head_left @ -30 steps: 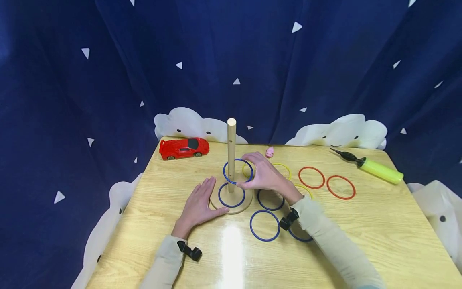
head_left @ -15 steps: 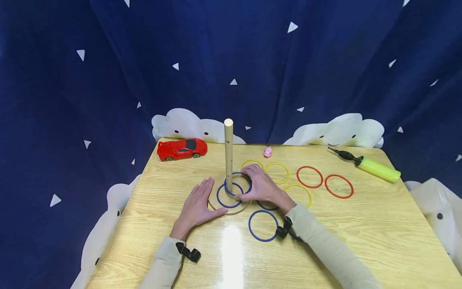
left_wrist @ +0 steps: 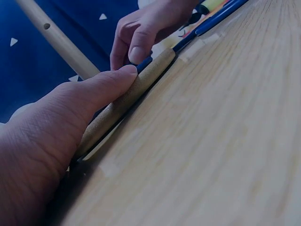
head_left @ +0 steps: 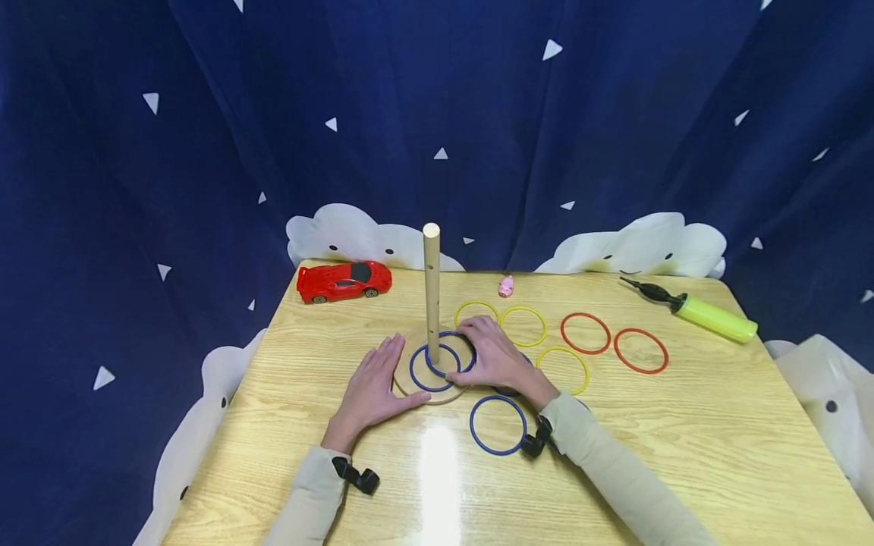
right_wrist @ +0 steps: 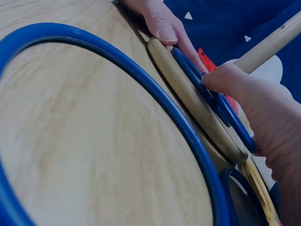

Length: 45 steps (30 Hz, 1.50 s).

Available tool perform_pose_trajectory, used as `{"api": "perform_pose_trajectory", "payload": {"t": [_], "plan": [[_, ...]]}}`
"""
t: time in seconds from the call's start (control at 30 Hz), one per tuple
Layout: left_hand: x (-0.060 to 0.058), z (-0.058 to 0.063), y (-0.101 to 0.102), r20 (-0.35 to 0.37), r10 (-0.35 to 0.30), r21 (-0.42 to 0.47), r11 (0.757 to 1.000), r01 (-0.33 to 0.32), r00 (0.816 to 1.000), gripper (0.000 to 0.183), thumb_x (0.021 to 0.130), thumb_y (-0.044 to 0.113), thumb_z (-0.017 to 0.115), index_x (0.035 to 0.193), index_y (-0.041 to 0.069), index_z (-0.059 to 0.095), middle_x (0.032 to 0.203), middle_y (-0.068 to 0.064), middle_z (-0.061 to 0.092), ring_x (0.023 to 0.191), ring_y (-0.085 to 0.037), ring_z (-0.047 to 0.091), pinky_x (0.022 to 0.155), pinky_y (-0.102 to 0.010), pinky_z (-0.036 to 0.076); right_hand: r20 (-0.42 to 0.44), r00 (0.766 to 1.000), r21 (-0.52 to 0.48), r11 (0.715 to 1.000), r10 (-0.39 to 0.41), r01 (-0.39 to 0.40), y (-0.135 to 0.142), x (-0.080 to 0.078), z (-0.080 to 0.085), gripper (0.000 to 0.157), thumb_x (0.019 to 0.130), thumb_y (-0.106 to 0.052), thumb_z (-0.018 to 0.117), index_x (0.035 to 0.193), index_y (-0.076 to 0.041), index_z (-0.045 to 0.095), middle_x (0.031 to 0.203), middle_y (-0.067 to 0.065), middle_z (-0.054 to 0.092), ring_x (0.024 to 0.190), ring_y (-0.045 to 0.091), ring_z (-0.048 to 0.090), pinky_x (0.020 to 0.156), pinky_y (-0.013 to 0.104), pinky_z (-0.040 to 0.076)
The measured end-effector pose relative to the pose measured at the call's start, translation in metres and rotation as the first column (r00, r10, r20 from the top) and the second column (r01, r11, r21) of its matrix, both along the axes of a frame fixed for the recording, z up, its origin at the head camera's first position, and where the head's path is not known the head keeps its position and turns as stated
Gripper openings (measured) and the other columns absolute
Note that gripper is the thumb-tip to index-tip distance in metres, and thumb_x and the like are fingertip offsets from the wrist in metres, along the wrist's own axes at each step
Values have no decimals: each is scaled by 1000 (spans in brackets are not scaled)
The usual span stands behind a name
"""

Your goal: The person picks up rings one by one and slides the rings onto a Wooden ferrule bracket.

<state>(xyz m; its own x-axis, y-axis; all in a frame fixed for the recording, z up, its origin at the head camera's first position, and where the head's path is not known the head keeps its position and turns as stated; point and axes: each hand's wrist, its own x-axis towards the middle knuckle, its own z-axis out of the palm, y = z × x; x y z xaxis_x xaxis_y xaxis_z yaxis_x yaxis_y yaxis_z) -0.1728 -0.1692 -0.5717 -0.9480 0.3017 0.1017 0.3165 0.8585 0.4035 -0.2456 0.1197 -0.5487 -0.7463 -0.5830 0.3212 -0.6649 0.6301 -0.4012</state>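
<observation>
In the head view, a wooden post (head_left: 432, 288) stands upright on a round wooden base (head_left: 451, 396). My left hand (head_left: 372, 390) rests against the base's left side, fingers straight and thumb spread over the near rim. A blue ring (head_left: 411, 368) lies around the post on the base. My right hand (head_left: 495, 356) grips a second blue ring (head_left: 447, 333), which also circles the post and overlaps the first low at the base. The right wrist view shows this held ring (right_wrist: 242, 129) touching the thumb, down close to the base (right_wrist: 188, 96).
Another blue ring (head_left: 473, 428) lies in front; others are partly hidden by the right arm. Yellow rings (head_left: 546, 334) and red rings (head_left: 610, 334) lie right. Behind are a red toy car (head_left: 344, 282), a pink pig (head_left: 506, 286) and a green pump (head_left: 717, 318).
My right hand has lowered the blue ring along the post, from above the base to almost flat on it. The left hand keeps its place at the base.
</observation>
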Motion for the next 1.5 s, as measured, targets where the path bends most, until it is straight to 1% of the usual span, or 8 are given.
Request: {"api": "perform_pose_trajectory", "payload": {"t": [0.13, 0.3, 0.57, 0.73, 0.87, 1.1, 1.3, 1.5], "plan": [[0, 1, 0, 6, 0, 0, 1000, 0, 1000, 126, 78, 92, 56, 169, 15, 17, 174, 1, 18, 161, -15, 10, 131, -43, 13, 22, 1000, -41, 999, -4, 5, 6, 5, 0, 97, 70, -69, 83, 137, -2, 64, 138, 11, 59, 132, 28, 48, 113, 49, 41], [1, 2, 1, 11, 3, -1, 1000, -3, 1000, 126, 78, 93, 55, 169, 15, 17, 174, 1, 18, 161, -16, 11, 131, -42, 12, 50, 998, -104, 993, -48, 53, 23, 14, 5, 98, 74, -64, 83, 144, -1, 58, 145, 11, 56, 136, 30, 47, 115, 53, 37], [-1, 2, 1, -7, 1, 1, 1000, -1, 1000, 126, 78, 92, 56, 169, 14, 19, 174, 0, 20, 161, -19, 14, 131, -45, 16, 55, 986, -170, 972, -158, 165, 69, 24, 4, 97, 78, -55, 86, 152, -6, 48, 152, 14, 51, 142, 34, 43, 116, 57, 37], [-1, 3, 1, -6, -2, 4, 1000, 2, 1000, 126, 78, 92, 56, 169, 14, 19, 174, -1, 20, 161, -19, 14, 131, -45, 16, 67, 972, -197, 952, -224, 233, 99, 30, 3, 99, 77, -49, 88, 154, -6, 46, 153, 17, 50, 143, 37, 42, 116, 60, 37], [-1, 3, 2, -19, -7, 13, 1000, 7, 1000, 125, 78, 91, 57, 168, 12, 20, 174, -3, 21, 161, -21, 16, 130, -46, 17, 60, 958, -227, 931, -280, 286, 124, 33, 3, 97, 75, -42, 90, 153, -2, 47, 152, 21, 50, 141, 42, 42, 114, 64, 36], [-2, 5, 2, -15, -8, 14, 1000, 8, 1000, 126, 78, 93, 55, 168, 12, 20, 174, -3, 22, 161, -20, 15, 131, -46, 16, 75, 912, -250, 878, -404, 409, 174, 41, -5, 97, 76, -36, 91, 154, -1, 44, 154, 26, 45, 142, 48, 37, 113, 68, 31], [-1, 5, 2, -22, -12, 20, 1000, 12, 1000, 125, 78, 92, 55, 168, 12, 20, 174, -3, 22, 161, -22, 16, 130, -47, 17, 103, 870, -258, 832, -483, 492, 213, 49, -7, 99, 77, -33, 90, 156, 0, 41, 154, 29, 43, 142, 51, 34, 115, 69, 27], [1, 2, 0, -11, -4, 4, 1000, 4, 1000, 124, 79, 92, 55, 169, 14, 18, 174, -1, 20, 161, -19, 13, 131, -45, 16, 125, 823, -260, 782, -554, 566, 243, 60, -12, 101, 73, -29, 92, 155, 0, 41, 153, 31, 42, 139, 54, 35, 112, 69, 29]]}}
